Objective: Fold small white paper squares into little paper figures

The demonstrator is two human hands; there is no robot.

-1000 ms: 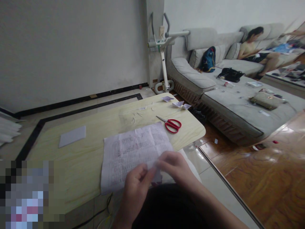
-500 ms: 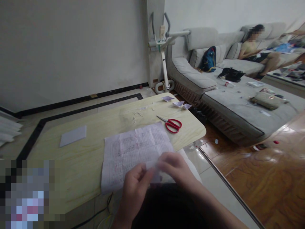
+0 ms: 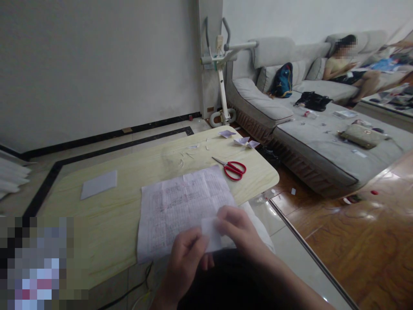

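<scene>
Both my hands pinch a small white piece of paper just above the near edge of the table. My left hand grips its lower left side, and my right hand holds its right side with curled fingers. Under them lies a large creased sheet covered in faint print, flat on the pale wooden table. Red-handled scissors rest on the table beyond the sheet, to the right.
A small white card lies on the table's left part, and paper scraps sit at its far corner. A grey sofa with bags stands to the right; a person sits at its far end. A white stand leans by the wall.
The small white piece now shows more plainly between my fingers, turned flatter toward me. My hands have shifted slightly lower.
</scene>
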